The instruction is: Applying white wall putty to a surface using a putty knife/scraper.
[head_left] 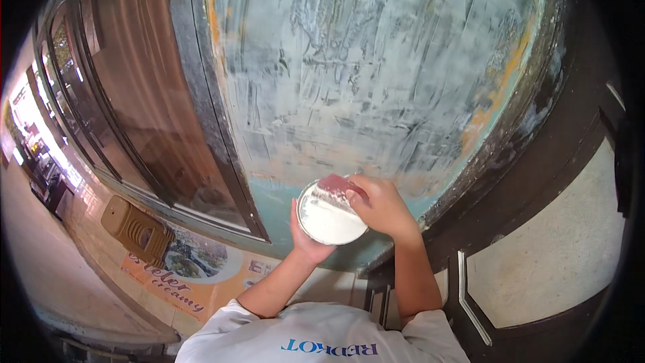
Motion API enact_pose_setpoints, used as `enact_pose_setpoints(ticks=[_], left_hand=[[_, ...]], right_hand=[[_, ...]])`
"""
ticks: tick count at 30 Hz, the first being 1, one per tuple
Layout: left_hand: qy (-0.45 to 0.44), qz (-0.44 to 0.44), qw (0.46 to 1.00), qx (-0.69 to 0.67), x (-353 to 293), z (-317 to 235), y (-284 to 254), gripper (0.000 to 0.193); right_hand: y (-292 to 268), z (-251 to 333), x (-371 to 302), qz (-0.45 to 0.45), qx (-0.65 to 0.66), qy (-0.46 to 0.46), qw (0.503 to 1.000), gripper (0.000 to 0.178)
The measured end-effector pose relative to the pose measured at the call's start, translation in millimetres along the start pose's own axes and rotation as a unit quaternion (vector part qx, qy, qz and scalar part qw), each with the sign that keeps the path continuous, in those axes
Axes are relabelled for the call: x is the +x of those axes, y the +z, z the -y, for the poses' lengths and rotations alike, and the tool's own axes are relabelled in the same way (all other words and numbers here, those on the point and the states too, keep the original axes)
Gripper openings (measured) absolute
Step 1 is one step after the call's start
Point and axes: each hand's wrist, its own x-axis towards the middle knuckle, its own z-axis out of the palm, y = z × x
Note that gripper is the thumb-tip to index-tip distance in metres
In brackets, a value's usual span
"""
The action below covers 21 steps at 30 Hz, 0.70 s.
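My left hand (310, 243) is wrapped around the side and underside of a round, shallow tub (300, 223) in front of my chest. White paste (330, 223) fills it nearly to the rim. Between the fingers and thumb of my right hand (383, 206) is a dark pink, flat spreader (333, 184), lying over the far part of the tub. Its lower edge touches the paste, and white smears show on it. Just beyond the tub stands a wall panel (376, 60) streaked with grey-white coating, with orange and teal patches along its edges.
Left of the panel is a dark-framed window (151, 101) with brown curtains behind the glass. A brown plastic stool (131, 227) and an orange printed banner (176, 296) are on the floor at lower left. Dark door framing with a pale panel (547, 255) stands at right.
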Motion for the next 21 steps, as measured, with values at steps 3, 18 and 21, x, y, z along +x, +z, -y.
enact_pose_setpoints(ticks=[3,18,21], left_hand=[[0.007,-0.031,0.999,0.034,-2,-13,7,0.079],[-0.014,0.029,0.999,0.006,-12,-97,2,0.071],[-0.019,0.014,1.000,0.003,-13,-106,5,0.071]], right_hand=[[7,13,4,-0.037,0.025,0.010,0.999,0.025],[62,52,32,-0.084,-0.027,-0.028,0.996,0.021],[70,48,33,-0.120,-0.006,-0.018,0.993,0.022]])
